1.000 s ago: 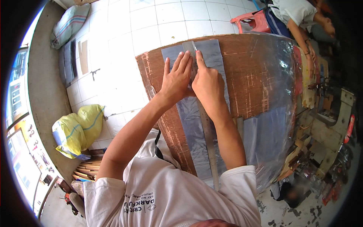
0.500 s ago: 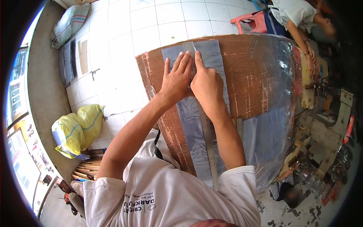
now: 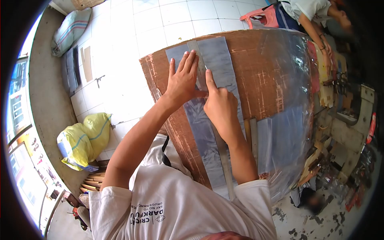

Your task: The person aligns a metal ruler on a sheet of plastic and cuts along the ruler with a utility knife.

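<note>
A long metal ruler [image 3: 225, 160] lies lengthwise on a bluish-grey sheet [image 3: 219, 52], which rests on a brown wooden board [image 3: 260, 80]. My left hand [image 3: 182, 82] is spread flat, pressing on the ruler and the sheet's left part. Just right of it, my right hand [image 3: 221, 104] is closed with its index finger extended along a thin cutter [image 3: 207, 68]. Only the cutter's pale tip shows beyond the fingertip, beside the ruler's right edge; the rest is hidden under the hand.
More bluish sheets [image 3: 280, 132] lie at the board's right under clear plastic. A pink stool [image 3: 262, 18] stands beyond the board. Another person's arm [image 3: 314, 34] reaches in at the upper right. Yellow sacks [image 3: 86, 138] sit on the floor at left.
My right hand has slid toward me along the ruler, and the cutter's tip now shows lower on the sheet. My left hand stays flat on the ruler. The view has shifted slightly.
</note>
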`<action>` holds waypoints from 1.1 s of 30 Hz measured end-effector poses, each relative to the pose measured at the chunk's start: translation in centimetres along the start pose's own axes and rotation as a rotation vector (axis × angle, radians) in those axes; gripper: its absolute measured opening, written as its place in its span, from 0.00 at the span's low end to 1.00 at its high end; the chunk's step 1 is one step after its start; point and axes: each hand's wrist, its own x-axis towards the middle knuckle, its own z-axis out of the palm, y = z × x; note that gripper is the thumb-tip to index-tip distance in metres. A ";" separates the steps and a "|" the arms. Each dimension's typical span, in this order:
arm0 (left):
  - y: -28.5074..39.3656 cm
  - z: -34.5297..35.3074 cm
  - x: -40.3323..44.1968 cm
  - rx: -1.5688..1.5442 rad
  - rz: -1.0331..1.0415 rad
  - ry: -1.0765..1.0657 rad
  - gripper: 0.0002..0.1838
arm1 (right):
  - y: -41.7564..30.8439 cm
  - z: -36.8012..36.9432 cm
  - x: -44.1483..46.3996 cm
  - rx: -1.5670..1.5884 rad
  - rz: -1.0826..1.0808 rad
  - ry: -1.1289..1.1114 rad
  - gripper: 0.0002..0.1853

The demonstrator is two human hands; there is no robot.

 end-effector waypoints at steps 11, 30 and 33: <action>0.0 0.1 -0.1 -0.036 -0.005 -0.002 0.75 | 1.4 0.7 -6.8 -0.010 0.026 -0.007 0.38; -0.1 0.5 0.1 -0.018 0.000 0.005 0.75 | 3.3 0.7 -17.6 -0.002 0.093 -0.091 0.45; 0.0 0.4 0.1 -0.014 -0.005 -0.005 0.75 | 3.3 0.5 -19.3 -0.001 0.127 -0.137 0.45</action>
